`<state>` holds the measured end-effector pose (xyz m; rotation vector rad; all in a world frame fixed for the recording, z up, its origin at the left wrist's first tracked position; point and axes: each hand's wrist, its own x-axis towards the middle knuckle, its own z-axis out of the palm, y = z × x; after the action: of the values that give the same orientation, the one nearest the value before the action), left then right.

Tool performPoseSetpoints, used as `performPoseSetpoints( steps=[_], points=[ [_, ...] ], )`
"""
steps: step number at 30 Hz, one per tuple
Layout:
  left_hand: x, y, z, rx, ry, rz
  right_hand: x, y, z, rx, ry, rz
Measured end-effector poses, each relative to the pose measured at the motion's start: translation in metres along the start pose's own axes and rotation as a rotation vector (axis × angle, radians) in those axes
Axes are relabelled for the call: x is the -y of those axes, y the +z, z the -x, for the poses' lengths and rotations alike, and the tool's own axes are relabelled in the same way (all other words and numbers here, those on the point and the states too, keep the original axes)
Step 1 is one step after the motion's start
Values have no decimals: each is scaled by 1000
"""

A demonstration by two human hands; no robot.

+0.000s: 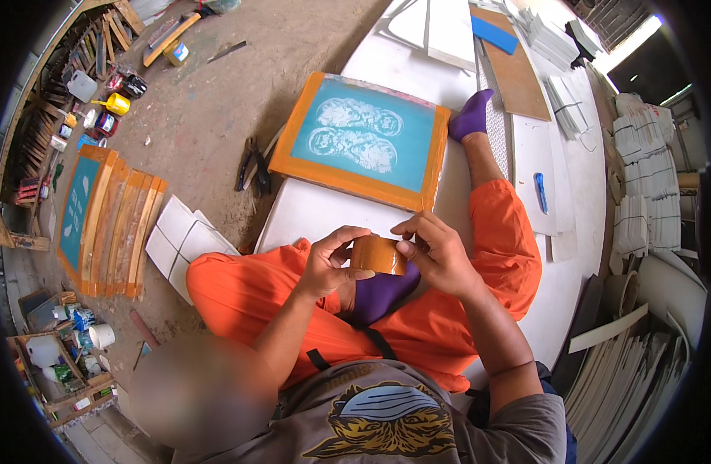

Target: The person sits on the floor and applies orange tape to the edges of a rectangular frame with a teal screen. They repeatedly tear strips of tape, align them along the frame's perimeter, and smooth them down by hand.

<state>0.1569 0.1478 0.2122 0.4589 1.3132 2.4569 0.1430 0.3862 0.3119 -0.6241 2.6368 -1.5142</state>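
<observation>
A roll of brown packing tape (380, 255) is held up between both hands, above my lap. My left hand (330, 259) grips its left side, with the thumb along the lower edge and fingers at the top. The fingers and thumb of my right hand (435, 249) pinch at the roll's right side. Just beyond lies a screen-printing frame (355, 182) with brown-taped borders, a teal mesh and two pale sole-shaped prints. Its near edge is a short way past my hands. A purple-socked foot (468, 116) rests by the frame's right side.
A blue utility knife (540, 192) lies on white sheets to the right. Pliers (253, 166) sit left of the frame. More taped frames (116, 224) lean in a row at left, near a tied bundle of white sheets (187, 232). Paint cans (117, 104) stand on the floor.
</observation>
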Motion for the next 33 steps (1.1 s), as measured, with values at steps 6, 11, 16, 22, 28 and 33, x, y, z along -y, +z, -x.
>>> performPoseSetpoints(
  steps=[6,11,16,22,28,33],
  points=[
    [4,-1,4,-53,-72,-41,2,6,3,-48,69,69],
    [6,-1,4,-58,-84,-97,3,8,5,-67,74,140],
    [10,-4,5,-18,-68,-146,-1,13,7,-72,35,257],
    [10,-4,5,-52,-109,-90,-6,15,6,-32,-6,298],
    [25,-9,7,-56,-134,121,-15,22,6,-67,-48,189],
    [37,-4,8,-40,-235,390,-31,31,14,-117,-96,-60]
  ],
)
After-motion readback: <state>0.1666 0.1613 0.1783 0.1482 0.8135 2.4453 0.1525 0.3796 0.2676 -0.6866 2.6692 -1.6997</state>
